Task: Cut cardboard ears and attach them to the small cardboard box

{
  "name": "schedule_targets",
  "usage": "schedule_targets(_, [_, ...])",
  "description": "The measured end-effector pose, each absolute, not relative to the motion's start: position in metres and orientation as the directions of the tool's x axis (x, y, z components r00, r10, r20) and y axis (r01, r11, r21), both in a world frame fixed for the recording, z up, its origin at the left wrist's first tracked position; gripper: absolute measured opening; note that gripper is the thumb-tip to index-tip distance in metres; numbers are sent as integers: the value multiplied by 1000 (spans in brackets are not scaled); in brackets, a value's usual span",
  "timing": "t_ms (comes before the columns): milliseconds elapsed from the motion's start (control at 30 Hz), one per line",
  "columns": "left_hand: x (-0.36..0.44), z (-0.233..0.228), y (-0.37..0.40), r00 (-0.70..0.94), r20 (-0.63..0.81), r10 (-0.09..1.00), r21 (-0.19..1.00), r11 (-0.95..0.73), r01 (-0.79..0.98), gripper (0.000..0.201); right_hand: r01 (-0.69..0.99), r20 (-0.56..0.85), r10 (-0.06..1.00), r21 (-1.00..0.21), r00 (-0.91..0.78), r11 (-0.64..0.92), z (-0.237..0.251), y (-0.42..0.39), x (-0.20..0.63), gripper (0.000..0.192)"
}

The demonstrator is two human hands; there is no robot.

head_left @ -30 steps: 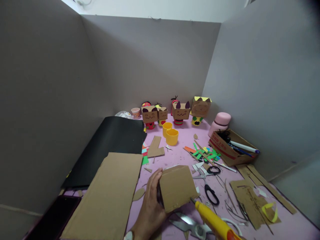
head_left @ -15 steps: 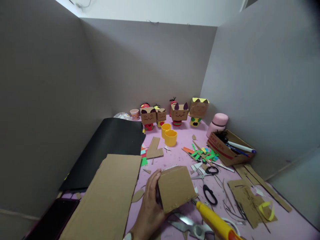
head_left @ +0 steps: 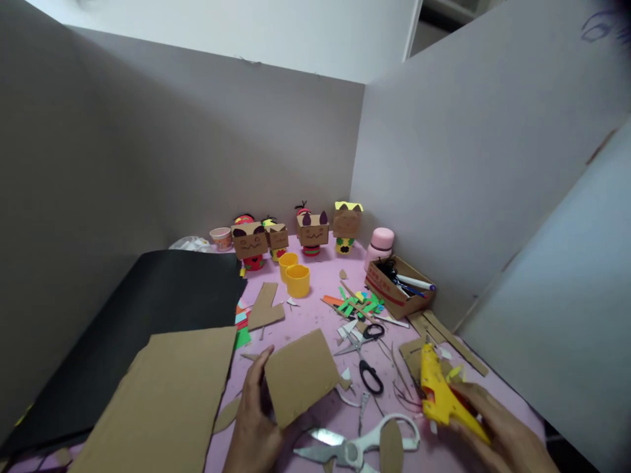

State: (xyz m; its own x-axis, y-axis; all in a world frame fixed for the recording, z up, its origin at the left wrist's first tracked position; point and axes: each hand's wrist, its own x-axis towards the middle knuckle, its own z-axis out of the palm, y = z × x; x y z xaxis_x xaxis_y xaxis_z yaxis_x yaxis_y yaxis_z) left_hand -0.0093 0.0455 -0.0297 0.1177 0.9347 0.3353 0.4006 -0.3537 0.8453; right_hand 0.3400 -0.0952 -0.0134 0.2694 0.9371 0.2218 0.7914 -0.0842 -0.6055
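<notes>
Tabletop (head_left: 328,264): box (head_left: 302,376) seemingly in left hand (head_left: 255,420)

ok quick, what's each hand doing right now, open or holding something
Left hand: closed on the left side of the cardboard box.
Right hand: holding the yellow glue gun by its handle.

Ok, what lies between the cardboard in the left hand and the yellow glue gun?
Black-handled scissors and loose scraps lie between the held cardboard and glue gun, in the head view.
</notes>
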Motion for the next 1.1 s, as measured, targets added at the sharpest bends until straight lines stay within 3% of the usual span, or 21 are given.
schedule_targets(100, [-8,-19,43,123,306,944,855,-329,401,88,906,248,936,-401,251,-137,-35,-88,366,40])
schedule_targets(200, [-7,-12,41,104,286,953,867,-303,394,86,940,275,943,-329,189,-92,-44,-83,370,41])
schedule_targets(333, [-5,-10,41,85,251,964,894,-265,361,86,915,292,944,-403,152,-23,-22,-81,342,33])
schedule_targets(433, [-4,-8,41,71,234,970,917,-245,316,86,862,87,996,-505,12,34,-3,-78,299,30])
schedule_targets(500, [-3,-6,41,73,233,970,921,-244,305,87,883,-6,999,-468,36,-35,0,-75,272,25])
schedule_targets(633, [-2,-6,41,77,248,966,899,-259,352,86,905,43,984,-401,172,-141,-14,-74,245,28])
schedule_targets(767, [-4,-10,41,75,248,966,891,-258,373,86,795,61,973,-589,221,-144,-30,-74,248,22])
schedule_targets(833, [-5,-12,41,80,227,971,903,-241,355,87,640,18,982,-761,189,-109,-27,-70,254,14])
schedule_targets(900, [-6,-13,41,88,203,975,911,-221,349,88,437,-29,995,-897,99,-69,-15,-62,258,21])
schedule_targets(1000, [-6,-13,40,131,164,978,926,-198,321,91,233,-9,999,-972,38,-18,14,-41,255,29])
schedule_targets(1100, [-8,-12,41,174,123,977,945,-169,280,95,187,120,993,-976,19,115,40,-12,239,28])
